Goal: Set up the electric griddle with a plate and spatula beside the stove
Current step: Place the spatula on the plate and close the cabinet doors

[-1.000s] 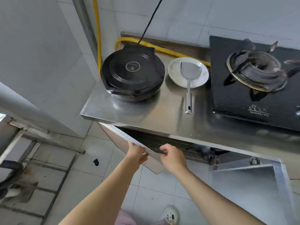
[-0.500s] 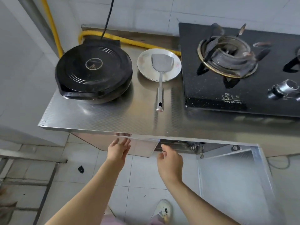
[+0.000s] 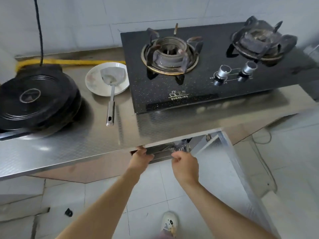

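Floor: a white shoe (image 3: pixel 170 221) stands on pale floor tiles (image 3: pixel 103 195), nearest the camera.
Left hand: the left hand (image 3: pixel 140 157) reaches up to the edge of the left door (image 3: pixel 95 169) under the surface; its fingertips are hidden below the lip, so I cannot tell whether it grips or only presses.
Right hand: the right hand (image 3: pixel 185 164) sits just beside it at the cabinet opening, fingers loosely curled, with nothing seen in them.
Cabinet: the right door (image 3: pixel 224 169) stands swung out; the inside is dark and blurred.
Surface: the steel surface (image 3: pixel 86 144) carries everything else.
Electric griddle: the electric griddle (image 3: pixel 34 100) sits at the left, lid down.
Spatula: the spatula (image 3: pixel 110 107) lies with its blade on the plate and its handle pointing towards the front edge.
Plate: the plate (image 3: pixel 93 80) stands between griddle and stove (image 3: pixel 207 94), close to both.
Back wall: a yellow hose (image 3: pixel 77 62) runs behind, and a black cord (image 3: pixel 40 31) rises from the griddle.
Progress: the setting-out looks done, with griddle, plate and spatula all beside the stove. What seems left is closing the cabinet, and perhaps plugging in; the plug is out of view.
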Available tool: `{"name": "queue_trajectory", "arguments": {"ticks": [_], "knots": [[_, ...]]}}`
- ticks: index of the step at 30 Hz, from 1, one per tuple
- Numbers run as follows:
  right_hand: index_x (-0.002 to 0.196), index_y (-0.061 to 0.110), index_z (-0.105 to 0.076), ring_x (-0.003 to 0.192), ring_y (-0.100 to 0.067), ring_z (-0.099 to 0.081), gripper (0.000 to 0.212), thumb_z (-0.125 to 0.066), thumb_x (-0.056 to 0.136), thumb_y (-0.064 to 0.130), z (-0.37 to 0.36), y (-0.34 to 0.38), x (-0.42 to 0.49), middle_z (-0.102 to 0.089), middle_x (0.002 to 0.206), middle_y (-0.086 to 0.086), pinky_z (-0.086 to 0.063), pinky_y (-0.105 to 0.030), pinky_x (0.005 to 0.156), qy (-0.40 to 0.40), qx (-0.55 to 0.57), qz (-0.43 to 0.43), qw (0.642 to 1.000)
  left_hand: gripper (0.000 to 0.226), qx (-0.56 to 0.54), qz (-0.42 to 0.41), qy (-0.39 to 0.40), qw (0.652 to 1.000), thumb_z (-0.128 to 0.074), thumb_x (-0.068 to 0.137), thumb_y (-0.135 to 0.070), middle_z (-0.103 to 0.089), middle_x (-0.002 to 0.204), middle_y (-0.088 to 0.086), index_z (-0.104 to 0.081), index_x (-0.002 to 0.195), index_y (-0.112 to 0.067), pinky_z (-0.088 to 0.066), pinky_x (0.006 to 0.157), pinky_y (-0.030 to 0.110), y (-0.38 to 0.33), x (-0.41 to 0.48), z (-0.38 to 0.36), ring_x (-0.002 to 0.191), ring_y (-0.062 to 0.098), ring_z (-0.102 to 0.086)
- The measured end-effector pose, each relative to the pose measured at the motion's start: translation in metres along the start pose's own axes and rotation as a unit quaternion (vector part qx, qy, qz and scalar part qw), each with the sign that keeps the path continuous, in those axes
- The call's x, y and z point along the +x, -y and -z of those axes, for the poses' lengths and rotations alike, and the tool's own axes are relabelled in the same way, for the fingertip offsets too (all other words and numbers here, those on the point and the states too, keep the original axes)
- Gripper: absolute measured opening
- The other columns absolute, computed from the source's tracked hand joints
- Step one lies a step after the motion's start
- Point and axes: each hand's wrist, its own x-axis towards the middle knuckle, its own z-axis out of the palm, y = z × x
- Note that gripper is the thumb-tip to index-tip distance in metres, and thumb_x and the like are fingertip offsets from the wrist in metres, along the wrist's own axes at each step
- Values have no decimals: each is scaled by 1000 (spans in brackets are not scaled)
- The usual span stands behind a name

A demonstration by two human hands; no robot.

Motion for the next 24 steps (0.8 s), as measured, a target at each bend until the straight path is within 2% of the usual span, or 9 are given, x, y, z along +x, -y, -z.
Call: {"name": "queue_trajectory", "arguments": {"ticks": [2, 6, 9, 14, 17, 19, 21, 22, 24], "knots": [[103, 20, -73, 95, -25, -65, 32, -49, 86, 6, 26, -18, 5, -73, 103, -2, -53, -29, 77, -32, 3, -17, 999, 50, 131, -82, 47, 987, -61, 87, -13, -62, 118, 12, -47, 135, -9, -47, 70, 27, -20, -13, -50, 105, 31, -61], [106, 19, -71, 96, -21, -66, 26, -54, 89, 11, 74, -61, 13, -73, 108, 0, -49, -24, 73, -93, 19, -57, 994, 61, 376, -270, 74, 883, -62, 86, -26, -49, 140, 3, -39, 142, -22, -40, 103, 35, -40, -35, -124, 127, 24, -47], [115, 20, -67, 102, -18, -65, 29, -57, 89, 14, 107, -105, 15, -69, 117, 2, -41, -19, 72, -137, 7, -95, 986, 63, 469, -335, 101, 811, -59, 88, -33, -37, 149, 2, -30, 143, -24, -35, 109, 38, -47, -49, -171, 134, 26, -37], [122, 14, -60, 109, -23, -60, 37, -51, 86, 8, 129, -155, 12, -65, 119, -4, -51, -31, 80, -115, -40, -150, 981, 69, 575, -374, 119, 718, -54, 91, -39, -23, 156, 4, -18, 148, -24, -29, 113, 45, -51, -53, -211, 143, 27, -23], [131, 16, -51, 115, -23, -58, 46, -48, 86, 9, 128, -172, 8, -62, 125, -3, -49, -29, 81, -66, -21, -182, 981, 69, 595, -371, 137, 700, -53, 92, -39, -18, 158, 3, -15, 148, -26, -23, 116, 46, -51, -53, -219, 145, 27, -17], [125, 14, -53, 109, -24, -60, 41, -47, 85, 10, 123, -174, 7, -64, 120, -4, -44, -25, 73, -22, -16, -190, 981, 69, 598, -371, 142, 696, -53, 92, -38, -17, 158, 2, -16, 148, -27, -21, 117, 44, -51, -51, -217, 145, 26, -17], [96, 13, -55, 90, -25, -59, 17, -46, 83, 9, 120, -172, 6, -63, 95, -3, -38, -24, 63, -3, -30, -193, 981, 68, 596, -374, 138, 697, -54, 92, -38, -19, 158, 1, -17, 148, -27, -21, 117, 43, -49, -49, -213, 145, 24, -18], [80, 14, -48, 80, -24, -54, 6, -46, 81, 8, 120, -170, 6, -56, 79, -1, -34, -23, 56, -1, -33, -201, 979, 67, 597, -372, 134, 698, -54, 92, -39, -20, 157, 1, -17, 147, -27, -21, 117, 43, -49, -48, -211, 145, 24, -18], [62, 17, -30, 62, -20, -42, 25, -46, 78, 6, 120, -166, 9, -38, 62, 3, -22, -23, 46, 1, -28, -215, 976, 67, 601, -368, 124, 699, -53, 92, -40, -21, 157, 2, -17, 147, -27, -21, 118, 44, -49, -46, -203, 146, 25, -16]]}}
